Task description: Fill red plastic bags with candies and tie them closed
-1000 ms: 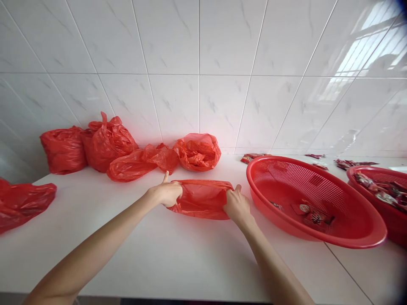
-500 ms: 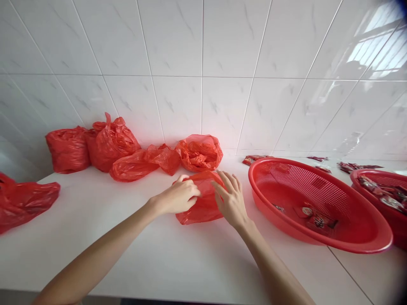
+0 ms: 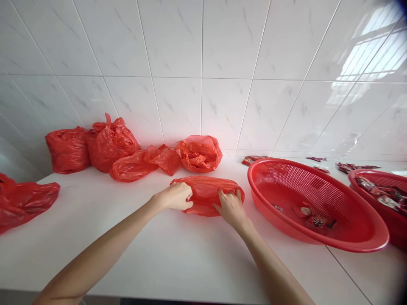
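Note:
A red plastic bag (image 3: 206, 190) lies flattened on the white counter (image 3: 178, 254) in front of me. My left hand (image 3: 174, 197) grips its left edge with curled fingers. My right hand (image 3: 230, 207) presses and clutches the bag's near right side, fingers bent into the plastic. Just right of the bag sits a large red mesh basket (image 3: 343, 241) holding a few small red packets (image 3: 313, 215).
Several filled red bags (image 3: 108, 144) line the tiled wall; one more red bag (image 3: 199, 152) sits behind the held bag, another (image 3: 22, 201) at far left. A second red basket (image 3: 381, 186) with packets stands at far right. Loose packets (image 3: 252, 159) lie by the wall.
A second ago both hands held the bag stretched wide; then they bunched it together near the middle. Now it is spread flat again with both hands gripping its near side.

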`<action>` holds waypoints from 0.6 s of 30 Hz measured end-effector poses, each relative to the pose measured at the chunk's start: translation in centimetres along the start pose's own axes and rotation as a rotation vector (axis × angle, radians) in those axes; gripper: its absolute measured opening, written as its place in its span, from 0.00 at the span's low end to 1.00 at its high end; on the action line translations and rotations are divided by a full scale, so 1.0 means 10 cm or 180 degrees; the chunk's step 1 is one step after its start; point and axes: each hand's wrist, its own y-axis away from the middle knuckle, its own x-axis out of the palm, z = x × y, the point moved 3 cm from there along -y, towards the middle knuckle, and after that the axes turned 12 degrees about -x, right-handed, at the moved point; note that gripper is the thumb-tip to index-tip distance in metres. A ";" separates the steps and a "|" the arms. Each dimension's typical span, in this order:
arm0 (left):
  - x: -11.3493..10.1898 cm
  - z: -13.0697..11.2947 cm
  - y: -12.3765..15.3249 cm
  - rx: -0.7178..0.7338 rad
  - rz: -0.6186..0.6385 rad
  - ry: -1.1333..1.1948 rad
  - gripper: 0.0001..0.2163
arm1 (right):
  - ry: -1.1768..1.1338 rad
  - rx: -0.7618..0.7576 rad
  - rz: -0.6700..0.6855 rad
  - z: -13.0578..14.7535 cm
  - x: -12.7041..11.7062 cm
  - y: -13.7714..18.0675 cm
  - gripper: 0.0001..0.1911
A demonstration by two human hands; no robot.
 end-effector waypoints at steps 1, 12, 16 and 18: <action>-0.02 0.04 0.00 -0.0029 0.0005 0.0051 0.12 | -0.0028 0.0066 0.0058 0.00 0.00 0.01 0.23; 0.23 0.03 -0.08 0.0041 -0.0065 0.0353 0.14 | -0.0276 0.0506 0.0305 -0.05 0.02 0.04 0.19; 0.28 0.00 -0.12 -0.0107 -0.0114 0.0518 0.16 | -0.0358 0.0610 0.0172 -0.07 -0.05 0.04 0.19; 0.27 0.00 -0.14 -0.0183 -0.0138 0.0575 0.22 | -0.0352 0.0653 0.0131 -0.06 -0.08 0.04 0.19</action>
